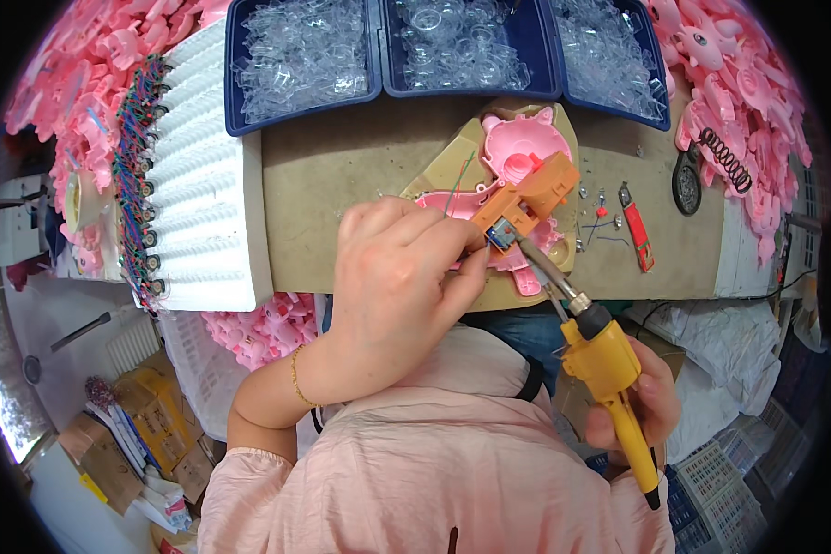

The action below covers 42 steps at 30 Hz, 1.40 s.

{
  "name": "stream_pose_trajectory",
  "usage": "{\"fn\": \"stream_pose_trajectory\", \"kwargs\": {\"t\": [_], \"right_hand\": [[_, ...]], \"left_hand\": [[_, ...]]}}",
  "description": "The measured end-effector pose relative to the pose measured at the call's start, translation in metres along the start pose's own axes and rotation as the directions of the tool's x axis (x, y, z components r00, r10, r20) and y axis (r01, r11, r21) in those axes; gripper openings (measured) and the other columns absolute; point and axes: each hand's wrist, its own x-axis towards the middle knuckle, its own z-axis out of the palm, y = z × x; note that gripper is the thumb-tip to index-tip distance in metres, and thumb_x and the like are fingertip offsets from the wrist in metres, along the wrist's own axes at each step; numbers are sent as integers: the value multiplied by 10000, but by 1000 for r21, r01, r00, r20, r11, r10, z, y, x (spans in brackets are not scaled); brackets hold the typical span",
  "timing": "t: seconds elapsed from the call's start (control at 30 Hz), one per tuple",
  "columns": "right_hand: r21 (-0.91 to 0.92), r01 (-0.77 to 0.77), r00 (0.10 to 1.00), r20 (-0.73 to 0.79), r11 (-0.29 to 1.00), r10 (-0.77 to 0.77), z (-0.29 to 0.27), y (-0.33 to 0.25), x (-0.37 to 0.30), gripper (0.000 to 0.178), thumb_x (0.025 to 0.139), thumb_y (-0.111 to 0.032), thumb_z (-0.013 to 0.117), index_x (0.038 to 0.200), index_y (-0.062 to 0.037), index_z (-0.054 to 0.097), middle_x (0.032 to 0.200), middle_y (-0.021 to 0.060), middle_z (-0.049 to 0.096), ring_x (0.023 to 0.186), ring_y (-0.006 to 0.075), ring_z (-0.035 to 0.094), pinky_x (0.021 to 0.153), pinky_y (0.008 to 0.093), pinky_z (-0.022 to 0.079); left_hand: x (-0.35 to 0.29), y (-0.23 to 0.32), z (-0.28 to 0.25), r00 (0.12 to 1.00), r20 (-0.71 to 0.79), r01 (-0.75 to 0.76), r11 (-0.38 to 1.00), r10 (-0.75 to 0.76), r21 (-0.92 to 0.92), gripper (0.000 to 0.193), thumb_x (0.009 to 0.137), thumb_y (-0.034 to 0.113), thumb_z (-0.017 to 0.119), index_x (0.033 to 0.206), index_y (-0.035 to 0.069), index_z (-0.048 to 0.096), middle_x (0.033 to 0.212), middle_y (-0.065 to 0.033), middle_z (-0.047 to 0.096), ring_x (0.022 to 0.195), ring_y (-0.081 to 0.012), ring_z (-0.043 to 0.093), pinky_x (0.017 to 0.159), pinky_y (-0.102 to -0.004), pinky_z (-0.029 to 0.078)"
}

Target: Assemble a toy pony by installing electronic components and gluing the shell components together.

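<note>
A person's left hand (pixel 397 263) pinches thumb and forefinger together beside a small blue part (pixel 501 234) in an orange case (pixel 554 183); whether something thin is between them, I cannot tell. The case sits over a pink toy shell (pixel 517 138) in a tan holder (pixel 448 180) on the surface (pixel 323 194). The right hand (pixel 651 397) is curled around the yellow soldering iron (pixel 605 365), its metal tip at the case, near the blue part. The case looks light, stiff and smooth, best held by its outer edges; the blue part seems fragile. The iron's yellow handle is the likely safe grip.
</note>
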Motion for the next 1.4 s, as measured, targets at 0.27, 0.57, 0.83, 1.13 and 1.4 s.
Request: {"fn": "stream_pose_trajectory", "kwargs": {"t": [0.27, 0.57, 0.83, 1.13, 1.4], "right_hand": [[121, -117, 978, -160, 986, 136, 2, -1, -17, 554, 845, -295, 625, 1257, -89, 318, 1210, 268, 453, 1097, 323, 508, 897, 407, 440], [122, -158, 923, -334, 980, 191, -6, -1, -28, 607, 829, -192, 648, 1308, -87, 290, 1250, 304, 412, 1124, 355, 491, 905, 438, 438], [130, -215, 883, -397, 968, 249, -4, -2, -39, 590, 829, -220, 647, 1290, -87, 303, 1257, 288, 415, 1138, 351, 479, 919, 450, 429], [138, -261, 833, -468, 956, 295, -1, -2, -40, 584, 816, -239, 659, 1263, -80, 319, 1235, 270, 433, 1136, 338, 481, 930, 433, 421], [209, -228, 872, -391, 951, 295, -2, -6, -35, 590, 817, -216, 663, 1270, -69, 314, 1243, 279, 425, 1121, 335, 488, 923, 424, 421]], "left_hand": [[2, 6, -7, 997, -37, -63, 995, 66, 76, 152, 691, 107, 679, 831, 100, 619, 740, -16, 581, 772, -204, 542, 742, -329, 370], [-10, -6, -9, 861, 157, 312, 257, -484, -915, 168, 792, -32, 602, 957, -4, 613, 864, -63, 619, 782, -127, 568, 707, -271, 454], [-22, -17, -20, 946, 121, 323, 873, -299, -365, 191, 722, 76, 693, 898, 30, 633, 816, -48, 592, 725, -171, 529, 769, -311, 382], [-29, -8, 3, 993, -44, -104, 988, 110, 111, 241, 678, 110, 725, 902, 97, 638, 887, -23, 597, 830, -220, 530, 721, -338, 368], [-15, -2, 11, 995, -97, -37, 997, 30, -72, 96, 719, 99, 678, 797, 91, 623, 674, -10, 552, 618, -187, 499, 590, -313, 338]]}}
